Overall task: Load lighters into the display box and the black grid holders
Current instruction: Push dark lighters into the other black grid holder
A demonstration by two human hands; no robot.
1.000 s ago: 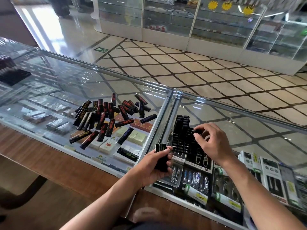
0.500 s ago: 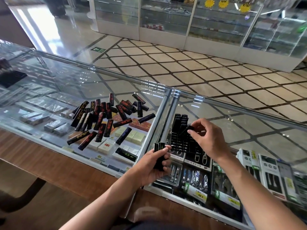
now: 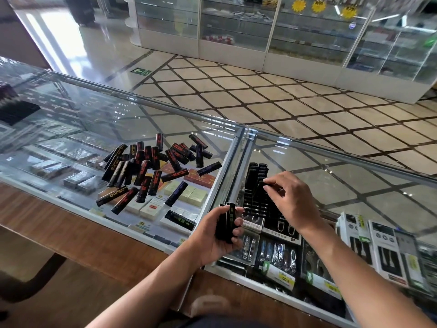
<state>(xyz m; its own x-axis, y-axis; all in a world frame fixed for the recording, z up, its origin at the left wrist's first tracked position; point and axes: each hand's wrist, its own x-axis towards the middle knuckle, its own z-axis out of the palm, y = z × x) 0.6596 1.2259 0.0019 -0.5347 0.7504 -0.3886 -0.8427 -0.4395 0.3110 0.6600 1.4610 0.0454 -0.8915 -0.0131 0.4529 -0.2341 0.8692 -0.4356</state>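
Looking down over the glass counter (image 3: pixel 71 129), we see the left hand (image 3: pixel 212 242) curled round a small bundle of black lighters (image 3: pixel 225 224), held upright with their tops poking above the thumb and forefinger. Just beyond it and to its right, the right hand (image 3: pixel 293 202) pinches the top of a single lighter (image 3: pixel 259 187) between thumb and forefinger, the other fingers loosely bent. That lighter stands among the rows of the black grid holder (image 3: pixel 250 197), which sits on the glass right under those fingertips. We cannot tell whether it is fully seated in a cell. The holder's far rows are filled with upright lighters; the rows nearer the wrist are dark and hard to read. Well out to the left of the left hand, a loose pile of lighters (image 3: pixel 146 166) lies scattered flat on the glass, black with red, gold or purple markings. Under the glass beside the right forearm we see white boxed goods (image 3: pixel 383 252). A wooden ledge (image 3: pixel 71 233) runs beneath the left forearm.
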